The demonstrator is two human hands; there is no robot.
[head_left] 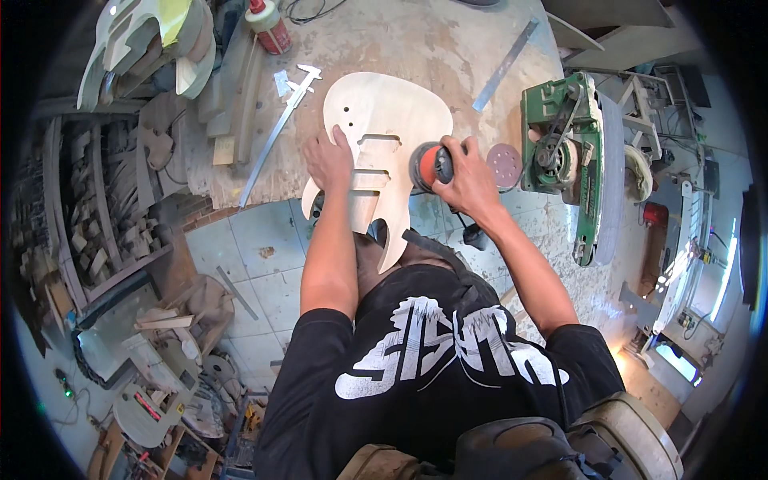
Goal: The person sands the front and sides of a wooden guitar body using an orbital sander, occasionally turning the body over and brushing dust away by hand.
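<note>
A pale, unpainted electric guitar body (389,107) lies at the near edge of the workbench, its horned end jutting out toward me. It has three routed pickup slots and a few drilled holes. My left hand (329,158) is closed on its left side, the thumb on the top face and the other fingers partly hidden. In the grip of my right hand (466,178) is an orange and black orbital sander (429,166). The sander's round pad is against the body's right edge, near the waist.
On the wooden workbench (384,40) lie a caliper (280,132), a steel ruler (506,64), a glue bottle (269,28) and wood strips. A sanding disc (504,165) rests right of the sander. Farther right stands a green belt sander (564,152). More guitar bodies (152,40) are stacked at upper left.
</note>
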